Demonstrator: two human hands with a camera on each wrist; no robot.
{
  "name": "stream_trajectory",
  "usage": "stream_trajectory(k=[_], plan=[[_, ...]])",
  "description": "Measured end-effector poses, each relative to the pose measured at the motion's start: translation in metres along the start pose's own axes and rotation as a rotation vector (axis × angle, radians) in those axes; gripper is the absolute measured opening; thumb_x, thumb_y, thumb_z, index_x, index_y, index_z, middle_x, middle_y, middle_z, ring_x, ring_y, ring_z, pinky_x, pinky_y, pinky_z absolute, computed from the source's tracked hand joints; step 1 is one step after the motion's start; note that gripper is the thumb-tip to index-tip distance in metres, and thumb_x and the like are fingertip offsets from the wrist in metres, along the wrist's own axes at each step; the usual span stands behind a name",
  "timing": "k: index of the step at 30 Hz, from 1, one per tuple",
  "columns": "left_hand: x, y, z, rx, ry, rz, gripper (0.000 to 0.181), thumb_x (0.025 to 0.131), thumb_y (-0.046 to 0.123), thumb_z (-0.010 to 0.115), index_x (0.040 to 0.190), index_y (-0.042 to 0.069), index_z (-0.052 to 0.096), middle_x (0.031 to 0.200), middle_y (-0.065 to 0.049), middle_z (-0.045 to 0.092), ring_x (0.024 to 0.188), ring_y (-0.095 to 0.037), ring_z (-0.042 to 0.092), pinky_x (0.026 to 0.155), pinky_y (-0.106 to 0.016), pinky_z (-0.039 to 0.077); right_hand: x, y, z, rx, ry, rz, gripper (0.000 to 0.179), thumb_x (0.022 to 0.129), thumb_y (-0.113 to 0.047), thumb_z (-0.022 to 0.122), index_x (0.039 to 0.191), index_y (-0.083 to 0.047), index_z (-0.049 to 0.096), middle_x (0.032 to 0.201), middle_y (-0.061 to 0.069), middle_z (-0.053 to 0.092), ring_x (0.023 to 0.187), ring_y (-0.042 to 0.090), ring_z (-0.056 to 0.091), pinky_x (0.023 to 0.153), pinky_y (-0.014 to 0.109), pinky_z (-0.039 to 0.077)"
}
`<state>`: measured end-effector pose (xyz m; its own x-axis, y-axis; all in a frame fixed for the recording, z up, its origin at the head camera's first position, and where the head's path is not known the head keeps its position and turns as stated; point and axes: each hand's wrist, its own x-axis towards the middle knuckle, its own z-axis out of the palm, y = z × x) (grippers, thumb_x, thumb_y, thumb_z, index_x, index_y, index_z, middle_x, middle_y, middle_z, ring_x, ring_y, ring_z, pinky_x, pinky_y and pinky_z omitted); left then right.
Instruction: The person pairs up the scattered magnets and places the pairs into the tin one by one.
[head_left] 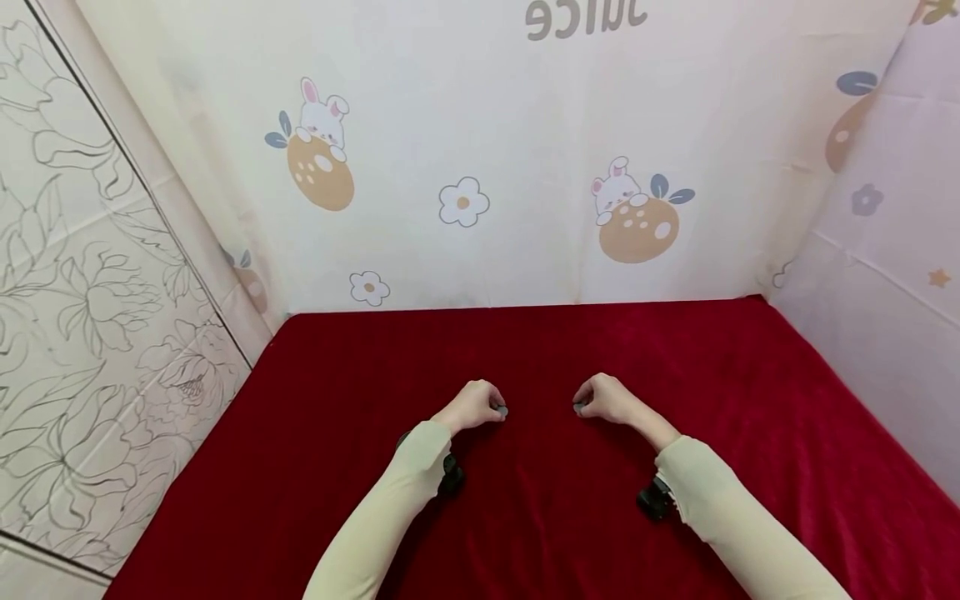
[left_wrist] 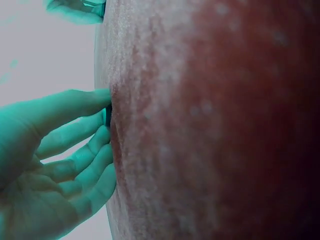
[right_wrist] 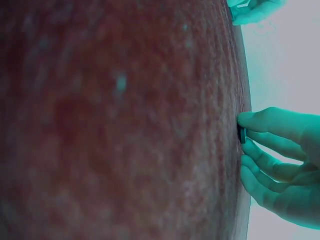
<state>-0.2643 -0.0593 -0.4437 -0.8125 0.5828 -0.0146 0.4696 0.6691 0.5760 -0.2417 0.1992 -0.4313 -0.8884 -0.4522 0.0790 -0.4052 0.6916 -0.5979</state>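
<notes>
Near the middle of the red cloth, my left hand (head_left: 472,406) pinches a small grey disc (head_left: 502,411) between thumb and fingers. My right hand (head_left: 609,401) pinches a similar small grey disc (head_left: 578,407), a short gap to the right. Seen from the left wrist, the left disc (left_wrist: 108,116) is a thin dark edge at the cloth, under the thumb and against the fingers. The right wrist view shows the right disc (right_wrist: 242,134) likewise, edge-on and low at the cloth. What kind of disc each is cannot be told.
Red velvety cloth (head_left: 540,517) covers the table. Behind it hangs a pale curtain (head_left: 525,250) with rabbits, fruit and flowers. A flower-patterned panel (head_left: 97,275) stands at the left, another pale curtain (head_left: 885,333) at the right. Dark wrist cameras sit under both sleeves.
</notes>
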Motion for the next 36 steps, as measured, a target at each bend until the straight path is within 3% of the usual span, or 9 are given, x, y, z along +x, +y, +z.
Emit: stream_trajectory(k=[15, 36], plan=[[0.003, 0.013, 0.003, 0.003, -0.061, 0.014, 0.012, 0.079, 0.01, 0.066, 0.088, 0.004, 0.069, 0.082, -0.003, 0.065, 0.074, -0.01, 0.059, 0.063, -0.017, 0.045, 0.008, -0.009, 0.009, 0.0, -0.04, -0.013, 0.015, 0.069, 0.002, 0.065, 0.083, 0.006, 0.067, 0.078, 0.011, 0.065, 0.068, 0.017, 0.061, 0.059, 0.026, 0.049], [0.012, 0.027, 0.008, -0.006, -0.116, -0.031, 0.007, 0.078, 0.01, 0.067, 0.083, 0.006, 0.069, 0.077, 0.0, 0.064, 0.068, -0.006, 0.057, 0.061, -0.016, 0.045, 0.02, -0.026, 0.021, 0.019, -0.091, -0.081, 0.013, 0.069, 0.002, 0.067, 0.081, 0.006, 0.068, 0.075, 0.009, 0.066, 0.065, 0.013, 0.06, 0.058, 0.024, 0.048]])
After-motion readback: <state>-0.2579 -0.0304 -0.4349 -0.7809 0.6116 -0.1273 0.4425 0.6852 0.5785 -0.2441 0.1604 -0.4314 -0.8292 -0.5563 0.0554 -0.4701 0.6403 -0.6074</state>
